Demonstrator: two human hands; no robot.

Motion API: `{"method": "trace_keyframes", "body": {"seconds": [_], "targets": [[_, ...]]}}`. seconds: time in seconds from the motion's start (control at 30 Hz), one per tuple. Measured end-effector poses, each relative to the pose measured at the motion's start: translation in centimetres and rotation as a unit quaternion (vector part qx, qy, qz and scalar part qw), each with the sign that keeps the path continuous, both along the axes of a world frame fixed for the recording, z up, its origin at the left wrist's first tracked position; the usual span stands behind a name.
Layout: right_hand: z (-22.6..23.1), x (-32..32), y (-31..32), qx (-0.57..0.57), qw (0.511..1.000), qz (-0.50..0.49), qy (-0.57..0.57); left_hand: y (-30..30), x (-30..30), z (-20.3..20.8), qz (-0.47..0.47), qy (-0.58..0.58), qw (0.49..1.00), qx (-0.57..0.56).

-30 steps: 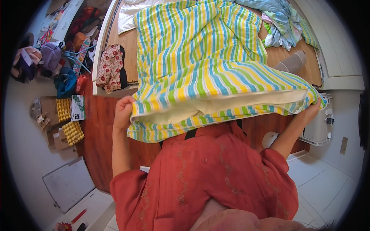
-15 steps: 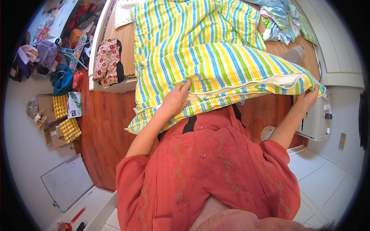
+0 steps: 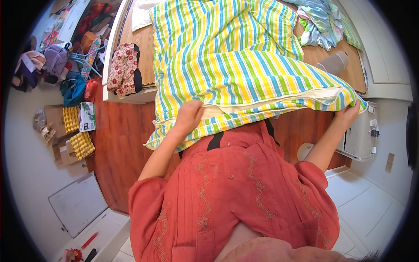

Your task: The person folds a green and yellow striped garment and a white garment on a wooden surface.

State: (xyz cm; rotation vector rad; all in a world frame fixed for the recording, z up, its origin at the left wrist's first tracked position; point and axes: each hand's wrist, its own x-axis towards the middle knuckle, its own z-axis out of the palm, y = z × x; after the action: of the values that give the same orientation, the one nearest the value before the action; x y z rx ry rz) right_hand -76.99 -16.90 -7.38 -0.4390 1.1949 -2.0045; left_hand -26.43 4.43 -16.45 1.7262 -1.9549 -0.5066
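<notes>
A duvet cover (image 3: 227,56) striped in yellow, green, blue and white spreads over the bed and hangs toward me. Along its near edge a long opening gapes, and the cream-white inner layer (image 3: 262,105) shows inside it. My left hand (image 3: 189,117) is closed on the cover's edge at the left end of this opening, its fingertips partly hidden by the cloth. At the near right corner, my right hand (image 3: 348,113) grips the bunched fabric. The middle of the edge sags between the two hands, close to my red clothing.
A flowered cloth (image 3: 123,72) lies on the bed's left edge. Crumpled light-blue bedding (image 3: 321,24) and a grey rolled item (image 3: 334,63) lie to the right. Yellow egg trays (image 3: 82,146), boxes and bags crowd the left wall. A white cabinet (image 3: 360,135) stands at right.
My left hand has shifted left along the opening, and its fingers have closed on the cover's edge. The right hand keeps its hold at the corner.
</notes>
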Motion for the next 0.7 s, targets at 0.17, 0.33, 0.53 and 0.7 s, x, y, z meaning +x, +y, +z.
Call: {"method": "trace_keyframes", "body": {"seconds": [0.17,0.33,0.53,0.7], "targets": [[0.6,-2.4,1.1,0.045,0.972,0.024,0.229,0.5,0.4,12.0,0.102,0.298,0.946,-0.075],[1.4,-0.8,0.3,0.092,0.994,0.017,0.056,3.0,0.5,10.0,-0.036,0.181,0.977,0.106],[-3.2,-5.2,0.2,0.134,0.99,0.042,0.023,9.0,3.6,3.7,-0.007,0.06,0.987,0.151],[-8.7,-4.1,2.9,0.372,0.822,0.414,0.121,9.6,6.9,-0.1,0.063,-0.011,0.987,0.148]]}}
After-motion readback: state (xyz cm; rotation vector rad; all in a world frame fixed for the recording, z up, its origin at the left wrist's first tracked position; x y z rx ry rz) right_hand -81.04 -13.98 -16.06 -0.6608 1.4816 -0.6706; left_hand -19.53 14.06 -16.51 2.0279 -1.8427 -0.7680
